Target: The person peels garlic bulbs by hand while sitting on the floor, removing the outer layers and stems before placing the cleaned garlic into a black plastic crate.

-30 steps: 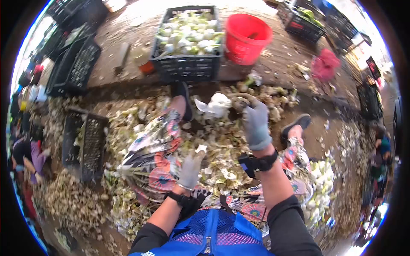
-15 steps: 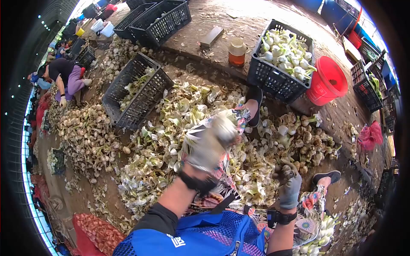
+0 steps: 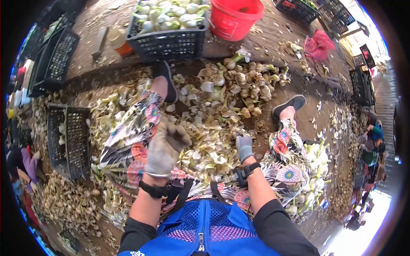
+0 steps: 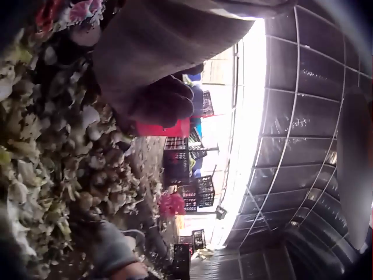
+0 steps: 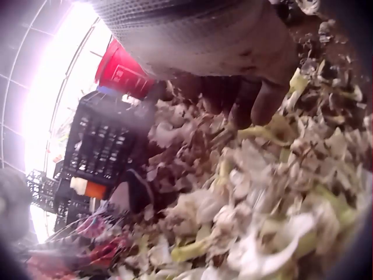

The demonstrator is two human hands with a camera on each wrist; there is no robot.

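My left hand [image 3: 164, 147], in a grey glove with brown-stained fingers, hovers over my left leg with its fingers loosely bent. Nothing shows between them in the head view or the left wrist view. Further right, my gloved right hand [image 3: 244, 147] is low over the loose garlic peelings [image 3: 209, 155] between my legs. From the right wrist, its bent fingers [image 5: 265, 102] point down close to the peelings; I cannot tell whether they hold something. Ahead lies a heap of unpeeled garlic bulbs [image 3: 252, 85], brown and dirty, with a few whiter ones beside it.
A black crate [image 3: 166, 45] of cleaned white bulbs and a red bucket [image 3: 232, 23] stand on the ledge ahead. Another black crate [image 3: 79, 141] stands at left, near more garlic [image 3: 64, 198]. White bulbs [image 3: 314, 179] lie beside my right leg. Other people [image 3: 27, 164] work at the sides.
The view swung left, then back right. My left hand swept across blurred and now hovers still over the left leg. The white bulb seen near my right hand earlier is no longer there.
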